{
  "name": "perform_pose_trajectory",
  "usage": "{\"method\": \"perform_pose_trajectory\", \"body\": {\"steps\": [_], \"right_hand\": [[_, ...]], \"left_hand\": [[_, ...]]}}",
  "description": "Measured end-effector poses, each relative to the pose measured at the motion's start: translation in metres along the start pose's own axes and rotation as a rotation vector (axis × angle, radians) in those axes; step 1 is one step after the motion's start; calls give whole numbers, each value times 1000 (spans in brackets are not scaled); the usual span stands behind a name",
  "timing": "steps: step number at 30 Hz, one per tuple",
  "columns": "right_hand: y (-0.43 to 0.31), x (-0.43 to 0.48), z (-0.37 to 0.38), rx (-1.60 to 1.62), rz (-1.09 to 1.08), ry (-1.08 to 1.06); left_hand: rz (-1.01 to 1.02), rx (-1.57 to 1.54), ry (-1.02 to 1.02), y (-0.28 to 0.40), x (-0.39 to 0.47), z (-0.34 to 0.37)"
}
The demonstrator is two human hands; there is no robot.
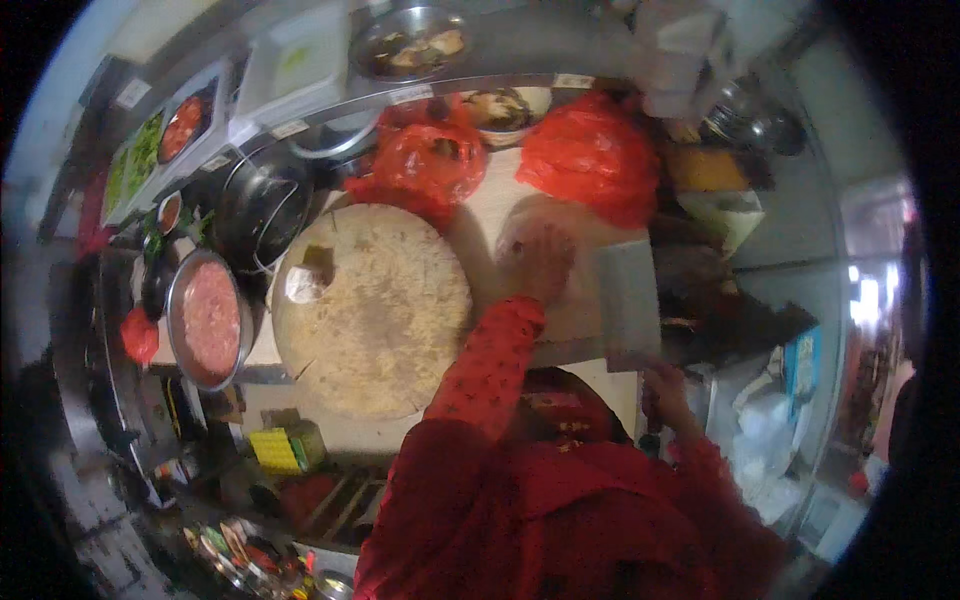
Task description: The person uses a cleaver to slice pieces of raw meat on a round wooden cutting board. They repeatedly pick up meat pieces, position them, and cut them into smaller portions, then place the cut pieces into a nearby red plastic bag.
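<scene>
My left hand (536, 259), in a patterned red sleeve, is over the worktable just below a red plastic bag (589, 157). Motion blur hides its fingers and whether it holds anything. To its left lies a thick round wooden chopping block (375, 315) with a worn, stained top. My right hand (669, 394) is low at the table's right front corner. Its fingers look curled beside a flat grey rectangular piece (631, 300), possibly a cleaver blade; a grip on it cannot be made out. Another red plastic bag (431, 161) sits open behind the block.
A steel bowl of pinkish minced meat (210, 319) stands left of the block, with a dark pot (266, 206) behind it. Food containers and a steel bowl (412, 45) line the raised back shelf (517, 86). Below the table sits a yellow box (276, 450).
</scene>
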State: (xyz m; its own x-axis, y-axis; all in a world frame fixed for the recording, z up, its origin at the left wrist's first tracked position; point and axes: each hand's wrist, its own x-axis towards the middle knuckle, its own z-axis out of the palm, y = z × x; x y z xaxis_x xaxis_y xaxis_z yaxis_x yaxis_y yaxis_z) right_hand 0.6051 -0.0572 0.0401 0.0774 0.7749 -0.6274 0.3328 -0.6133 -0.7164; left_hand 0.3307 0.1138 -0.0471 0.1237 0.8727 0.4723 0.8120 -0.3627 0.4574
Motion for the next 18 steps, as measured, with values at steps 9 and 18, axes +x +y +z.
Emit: {"method": "perform_pose_trajectory", "body": {"steps": [9,18], "right_hand": [[-40,23,30,90,-109,-15],[-118,37,165,-264,-321,-410]], "left_hand": [[-434,223,345,-104,-60,-179],[-1180,111,37,-242,-99,-299]]}}
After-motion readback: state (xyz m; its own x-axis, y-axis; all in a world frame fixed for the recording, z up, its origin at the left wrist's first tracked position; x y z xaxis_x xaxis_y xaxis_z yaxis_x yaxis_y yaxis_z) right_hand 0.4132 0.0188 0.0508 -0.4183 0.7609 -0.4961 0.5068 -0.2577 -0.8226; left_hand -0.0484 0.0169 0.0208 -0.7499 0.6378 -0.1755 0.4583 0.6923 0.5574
